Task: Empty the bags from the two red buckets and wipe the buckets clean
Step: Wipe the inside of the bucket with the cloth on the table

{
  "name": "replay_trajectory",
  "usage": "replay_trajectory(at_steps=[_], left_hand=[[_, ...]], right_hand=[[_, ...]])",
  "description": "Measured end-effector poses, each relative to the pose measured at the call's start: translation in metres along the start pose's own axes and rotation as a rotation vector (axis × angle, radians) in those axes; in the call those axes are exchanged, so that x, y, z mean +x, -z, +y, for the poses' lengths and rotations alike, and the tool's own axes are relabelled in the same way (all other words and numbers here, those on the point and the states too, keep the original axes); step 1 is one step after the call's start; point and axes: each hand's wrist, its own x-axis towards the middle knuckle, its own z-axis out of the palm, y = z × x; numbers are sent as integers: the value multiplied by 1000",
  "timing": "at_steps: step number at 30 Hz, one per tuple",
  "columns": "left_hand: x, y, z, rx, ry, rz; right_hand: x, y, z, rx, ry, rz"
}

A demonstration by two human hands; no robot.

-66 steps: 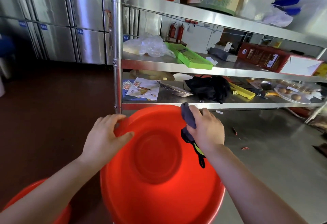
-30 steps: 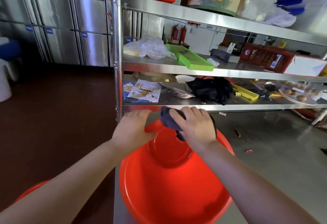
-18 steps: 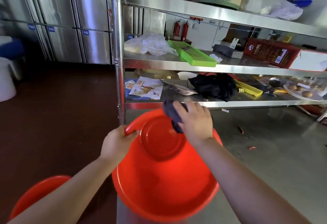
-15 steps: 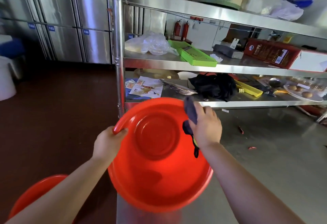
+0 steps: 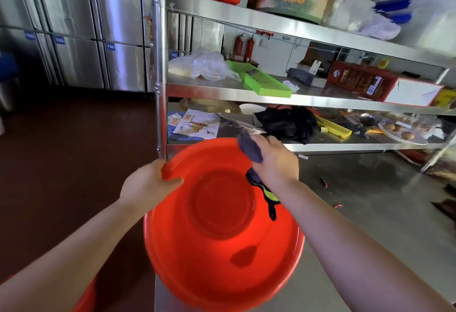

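A wide red bucket is tilted toward me, its empty inside facing the camera. My left hand grips its upper left rim, thumb inside. My right hand holds a dark grey cloth against the upper right inner wall; a black and yellow tail of the cloth hangs down below the hand. A second red bucket shows only as a sliver at the bottom left, by my left forearm.
A steel shelf rack stands right behind the bucket, holding plastic bags, a green tray, papers, a black bag and boxes. Steel table top lies to the right. Steel fridge doors line the back left, above a dark red floor.
The bucket has tilted back and forth between my hands. My right hand has wiped round the upper inner wall from the middle to the right. My left hand has shifted along the left rim.
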Motion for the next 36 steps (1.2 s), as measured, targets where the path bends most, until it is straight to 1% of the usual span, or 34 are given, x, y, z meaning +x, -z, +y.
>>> replay_trajectory(at_steps=[2,4,6,8,12,14,15,17,18,20,24,26,28,31,33,36], left_hand=[[6,-2,16,82,-79,-17],[8,-8,21,92,-75,-76],[9,-11,15,39,-34,-66],[11,-10,6,3,-7,-43],[15,-12,0,-61,19,-43],[18,-13,0,-71,31,-54],[20,-12,-2,-86,44,-55],[23,-10,-10,-142,94,-44],[24,-9,-16,-173,129,-37],[24,-9,-25,-214,184,-32],[25,-10,-27,-223,204,-14],[26,-8,-31,-235,233,-4],[25,-6,-39,-267,298,-8],[22,-4,-50,-301,345,-47],[19,-3,-51,-393,366,-88],[14,-9,-43,-669,407,-142]], right_hand=[[6,2,-16,-31,137,-5],[11,2,-24,-14,181,9],[13,0,-21,1,177,-15],[9,-4,-13,-69,164,-26],[-7,-15,-6,-242,130,112],[-11,-18,-4,-270,73,139],[-14,-19,-1,-268,20,118],[-25,-23,6,-204,-163,17],[-34,-27,10,-132,-274,-42],[-52,-34,13,-11,-427,-70],[-69,-35,6,47,-488,-42],[-77,-34,2,157,-566,-79],[-88,-32,-4,296,-657,-131],[-105,-24,-11,401,-684,-156],[-111,-13,-11,399,-677,-125],[-118,5,-4,336,-668,-50]])
